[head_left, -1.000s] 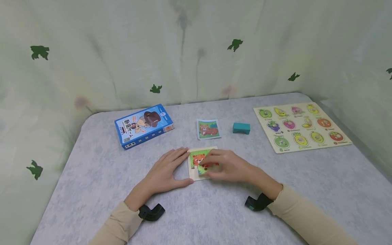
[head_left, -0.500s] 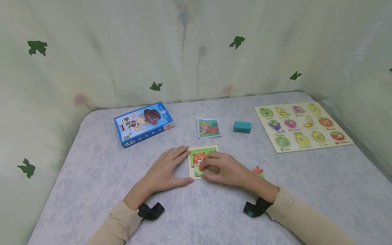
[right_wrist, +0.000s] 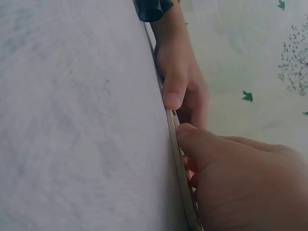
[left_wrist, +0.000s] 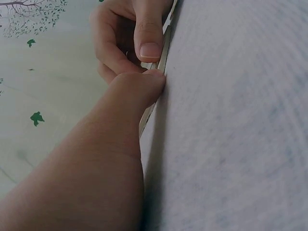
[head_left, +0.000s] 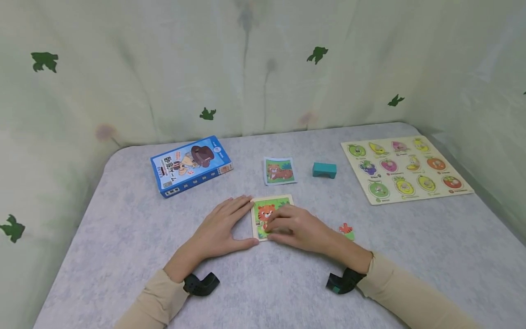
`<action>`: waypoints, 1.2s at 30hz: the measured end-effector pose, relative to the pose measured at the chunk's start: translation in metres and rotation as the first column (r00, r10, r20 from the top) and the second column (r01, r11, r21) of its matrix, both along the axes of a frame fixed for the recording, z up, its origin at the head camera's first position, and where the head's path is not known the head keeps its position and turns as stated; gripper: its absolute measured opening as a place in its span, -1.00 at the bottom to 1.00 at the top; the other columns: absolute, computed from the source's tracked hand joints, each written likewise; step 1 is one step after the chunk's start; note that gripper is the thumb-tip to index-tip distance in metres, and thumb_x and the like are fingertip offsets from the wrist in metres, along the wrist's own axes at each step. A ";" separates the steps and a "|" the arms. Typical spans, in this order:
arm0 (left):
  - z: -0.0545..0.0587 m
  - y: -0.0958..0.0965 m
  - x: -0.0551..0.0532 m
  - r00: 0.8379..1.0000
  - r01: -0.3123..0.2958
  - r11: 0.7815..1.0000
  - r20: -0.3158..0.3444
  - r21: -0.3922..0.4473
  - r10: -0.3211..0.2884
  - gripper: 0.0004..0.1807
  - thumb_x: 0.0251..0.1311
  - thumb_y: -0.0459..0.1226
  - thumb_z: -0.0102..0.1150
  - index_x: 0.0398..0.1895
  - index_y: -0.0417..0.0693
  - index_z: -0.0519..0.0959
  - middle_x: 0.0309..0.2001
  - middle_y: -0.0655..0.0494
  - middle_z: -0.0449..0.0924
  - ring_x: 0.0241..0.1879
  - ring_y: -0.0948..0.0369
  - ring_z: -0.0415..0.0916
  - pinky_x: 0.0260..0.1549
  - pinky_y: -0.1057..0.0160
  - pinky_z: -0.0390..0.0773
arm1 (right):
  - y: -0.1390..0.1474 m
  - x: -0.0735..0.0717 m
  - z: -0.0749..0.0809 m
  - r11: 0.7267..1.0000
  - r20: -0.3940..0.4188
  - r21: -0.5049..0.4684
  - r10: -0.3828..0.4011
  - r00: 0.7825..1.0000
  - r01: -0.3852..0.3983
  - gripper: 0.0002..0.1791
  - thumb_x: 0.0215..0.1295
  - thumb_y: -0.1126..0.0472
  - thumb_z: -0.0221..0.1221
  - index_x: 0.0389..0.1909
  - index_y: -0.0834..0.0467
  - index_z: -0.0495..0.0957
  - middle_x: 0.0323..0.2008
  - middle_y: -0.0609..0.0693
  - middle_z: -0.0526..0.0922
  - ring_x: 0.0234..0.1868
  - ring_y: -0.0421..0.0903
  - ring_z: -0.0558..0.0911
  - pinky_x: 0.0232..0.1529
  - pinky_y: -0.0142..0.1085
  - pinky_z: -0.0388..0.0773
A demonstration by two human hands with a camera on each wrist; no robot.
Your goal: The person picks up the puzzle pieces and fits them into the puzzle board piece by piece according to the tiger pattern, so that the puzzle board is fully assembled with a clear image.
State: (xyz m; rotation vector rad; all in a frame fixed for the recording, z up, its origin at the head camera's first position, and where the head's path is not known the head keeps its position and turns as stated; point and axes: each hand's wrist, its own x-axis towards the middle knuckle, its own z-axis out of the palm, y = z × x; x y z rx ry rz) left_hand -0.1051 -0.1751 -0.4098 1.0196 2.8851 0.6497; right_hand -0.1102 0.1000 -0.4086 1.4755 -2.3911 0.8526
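A small wooden jigsaw tray (head_left: 272, 198) with an orange tiger picture on green lies on the table in the head view. My left hand (head_left: 223, 226) rests along its left side, fingers extended, the thumb touching the near left corner. Over the right part of the tray, my right hand (head_left: 297, 228) curls its fingers and thumb on a green jigsaw piece (head_left: 261, 234) at the lower left of the picture, hiding much of it. Both wrist views show the tray's edge (right_wrist: 179, 168) low beside the thumbs. A loose red and green jigsaw piece (head_left: 347, 230) lies by my right wrist.
Behind the tray lies a picture card (head_left: 280, 171), with a teal block (head_left: 324, 170) to its right. A blue game box (head_left: 191, 167) stands back left. A fruit puzzle board (head_left: 404, 171) lies at the right. Curtain cloth (head_left: 164, 68) bounds the table's back.
My right hand has shifted slightly left and nearer, and the green piece has moved into the tray's lower left corner. The loose piece has come into view beside my wrist. My left hand stays.
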 end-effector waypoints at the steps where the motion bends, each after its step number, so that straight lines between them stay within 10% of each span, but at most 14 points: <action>1: 0.000 0.000 0.000 1.000 -0.001 1.000 0.001 0.000 0.001 0.06 0.17 0.33 0.28 0.60 -0.06 0.24 0.61 0.04 0.16 0.61 0.09 0.06 0.60 -0.05 0.05 | 0.000 0.000 0.000 1.000 0.004 0.005 -0.004 1.000 0.004 -0.88 0.32 0.13 0.41 -0.16 0.01 0.79 -0.10 -0.16 0.71 -0.03 -0.25 0.63 0.05 -0.44 0.62; 36: -0.003 -0.002 -0.001 1.000 -0.004 1.000 0.013 0.003 0.004 0.07 0.18 0.36 0.26 0.61 -0.03 0.22 0.62 0.07 0.14 0.61 0.10 0.06 0.60 -0.05 0.06 | -0.003 0.004 0.004 0.993 0.011 0.108 -0.053 0.999 0.051 -0.78 0.42 0.10 0.32 0.01 -0.01 0.79 -0.04 -0.15 0.72 0.00 -0.21 0.61 0.05 -0.40 0.61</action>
